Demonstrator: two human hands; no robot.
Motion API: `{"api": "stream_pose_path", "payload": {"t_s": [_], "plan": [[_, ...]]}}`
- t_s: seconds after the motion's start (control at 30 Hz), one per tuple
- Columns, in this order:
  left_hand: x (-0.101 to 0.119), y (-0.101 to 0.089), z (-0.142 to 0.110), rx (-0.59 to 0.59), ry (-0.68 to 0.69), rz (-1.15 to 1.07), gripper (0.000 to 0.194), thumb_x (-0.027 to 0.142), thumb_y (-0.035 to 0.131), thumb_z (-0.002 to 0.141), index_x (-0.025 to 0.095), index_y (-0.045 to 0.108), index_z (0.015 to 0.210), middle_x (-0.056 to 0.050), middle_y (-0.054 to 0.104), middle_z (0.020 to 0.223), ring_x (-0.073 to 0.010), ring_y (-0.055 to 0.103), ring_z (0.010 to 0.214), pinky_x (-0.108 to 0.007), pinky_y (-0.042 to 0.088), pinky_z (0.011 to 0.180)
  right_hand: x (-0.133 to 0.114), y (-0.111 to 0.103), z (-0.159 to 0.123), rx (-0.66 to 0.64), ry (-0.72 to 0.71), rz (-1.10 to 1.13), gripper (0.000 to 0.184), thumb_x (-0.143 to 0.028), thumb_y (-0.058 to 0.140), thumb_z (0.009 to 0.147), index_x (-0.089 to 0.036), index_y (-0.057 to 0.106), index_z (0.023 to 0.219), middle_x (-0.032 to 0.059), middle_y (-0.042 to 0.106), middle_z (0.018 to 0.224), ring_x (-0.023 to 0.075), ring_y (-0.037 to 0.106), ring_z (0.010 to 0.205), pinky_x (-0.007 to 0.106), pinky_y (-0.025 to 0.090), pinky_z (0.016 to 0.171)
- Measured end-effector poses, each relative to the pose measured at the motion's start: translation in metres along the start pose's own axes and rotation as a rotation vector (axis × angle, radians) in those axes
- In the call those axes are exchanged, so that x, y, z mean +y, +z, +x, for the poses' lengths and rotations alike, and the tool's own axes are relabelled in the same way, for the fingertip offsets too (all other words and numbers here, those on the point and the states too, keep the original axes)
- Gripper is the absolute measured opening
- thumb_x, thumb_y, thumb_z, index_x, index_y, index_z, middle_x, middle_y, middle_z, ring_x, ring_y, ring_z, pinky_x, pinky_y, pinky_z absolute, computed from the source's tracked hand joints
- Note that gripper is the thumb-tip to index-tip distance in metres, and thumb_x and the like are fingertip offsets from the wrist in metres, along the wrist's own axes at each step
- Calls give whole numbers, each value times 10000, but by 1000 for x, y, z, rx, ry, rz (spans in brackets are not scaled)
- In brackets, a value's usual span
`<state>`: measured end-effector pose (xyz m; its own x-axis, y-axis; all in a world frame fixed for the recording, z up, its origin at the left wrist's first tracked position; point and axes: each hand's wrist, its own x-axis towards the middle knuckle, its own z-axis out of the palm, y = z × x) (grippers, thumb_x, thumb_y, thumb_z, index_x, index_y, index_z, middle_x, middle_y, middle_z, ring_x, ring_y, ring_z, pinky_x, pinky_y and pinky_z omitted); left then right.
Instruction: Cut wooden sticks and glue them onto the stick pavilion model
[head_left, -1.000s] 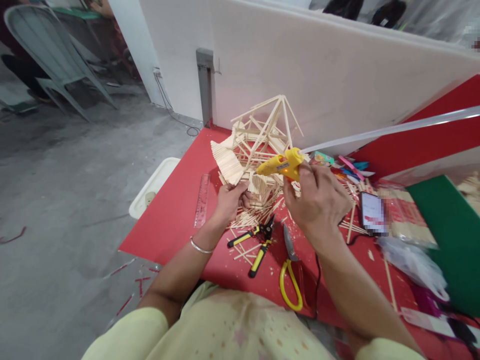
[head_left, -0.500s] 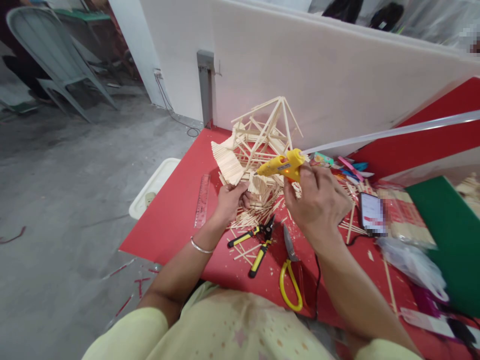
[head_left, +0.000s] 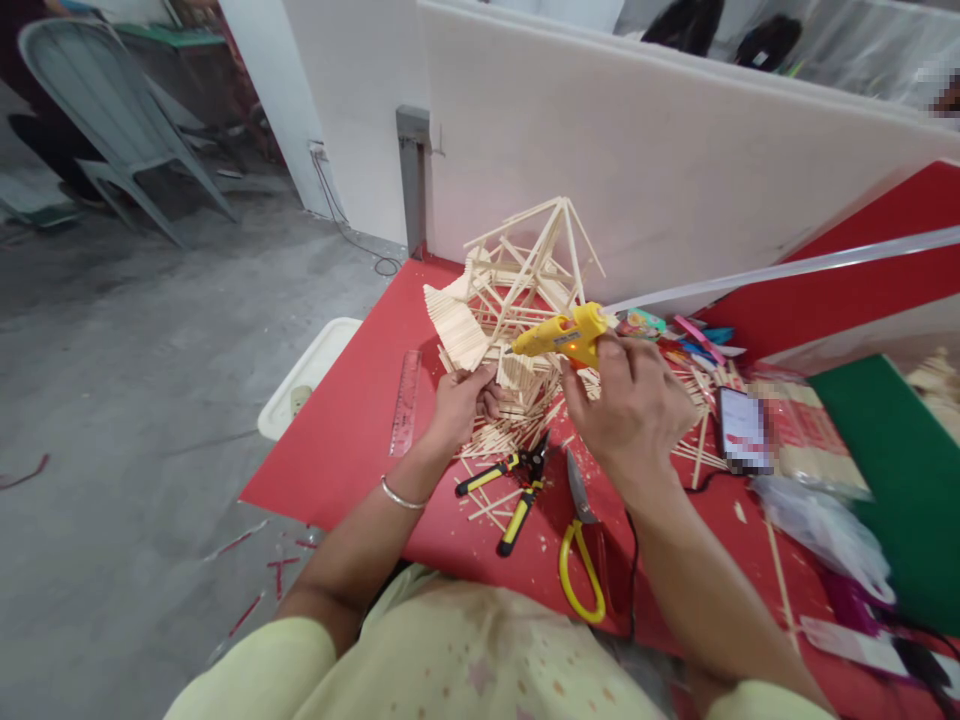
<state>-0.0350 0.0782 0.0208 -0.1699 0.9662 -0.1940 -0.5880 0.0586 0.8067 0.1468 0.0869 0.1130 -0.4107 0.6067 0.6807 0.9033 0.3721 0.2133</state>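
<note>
My right hand (head_left: 634,405) is wrapped round the handle of a yellow hot glue gun (head_left: 551,338) with a small orange light and a long clear glue stick (head_left: 750,276) out of its back. Its nozzle points left, over a small panel of wooden sticks (head_left: 516,374). My left hand (head_left: 466,402) pinches at the left side of that panel, fingers closed; the exact grip is partly hidden. Just behind stands a wooden stick model (head_left: 536,262) with an open roof frame and a ribbed slat section (head_left: 456,328). Loose sticks (head_left: 499,437) lie beneath my hands.
Yellow-black pliers (head_left: 525,470) and yellow-handled scissors (head_left: 580,560) lie on the red table (head_left: 322,450) near me. A clear ruler (head_left: 406,400) is on the left. On the right are a phone (head_left: 744,430), a plastic bag (head_left: 821,525) and a green board (head_left: 892,450). A white partition (head_left: 600,150) stands behind.
My right hand and the glue gun have shifted very slightly left and down. My left hand stays at the stick panel.
</note>
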Motion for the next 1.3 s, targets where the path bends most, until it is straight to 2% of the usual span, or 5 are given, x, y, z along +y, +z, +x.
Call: {"api": "stream_pose_path", "payload": {"t_s": [0.37,0.6,0.83,1.03,1.3], "plan": [[9,4,-11,23,-22,16,362,453,772,707,137,598,681,-14,637,556,-77,515,357,-204,366,364,0,-5,-25,-47,271,20,642,-626,512,904,-138,554,1318,150,622,1066,266,592,890,325,404,683],[10,6,-17,55,-30,69,426,555,688,758,135,636,714,-8,611,518,-84,520,360,-200,322,342,30,-26,-95,-65,498,-67,701,-683,513,886,-120,543,1303,187,636,1103,308,607,948,346,404,687],[-25,-9,-41,18,32,249,329,450,716,757,124,709,801,9,617,567,-87,536,405,-194,365,368,61,-67,-177,-235,729,-146,799,-751,500,844,-85,568,1279,219,645,1027,349,611,898,382,408,660],[-59,-7,-71,-27,150,576,186,347,753,749,169,770,803,0,650,635,-89,541,503,-200,416,491,78,-38,-225,-551,915,219,686,-750,475,837,-127,637,1075,155,685,873,280,622,765,348,431,649],[-60,15,-77,-45,333,754,92,276,737,746,209,791,777,-24,690,753,-116,544,603,-216,419,579,83,-43,-249,-544,712,81,502,-507,512,890,-112,647,1170,204,696,1024,310,633,932,378,450,739]]}}
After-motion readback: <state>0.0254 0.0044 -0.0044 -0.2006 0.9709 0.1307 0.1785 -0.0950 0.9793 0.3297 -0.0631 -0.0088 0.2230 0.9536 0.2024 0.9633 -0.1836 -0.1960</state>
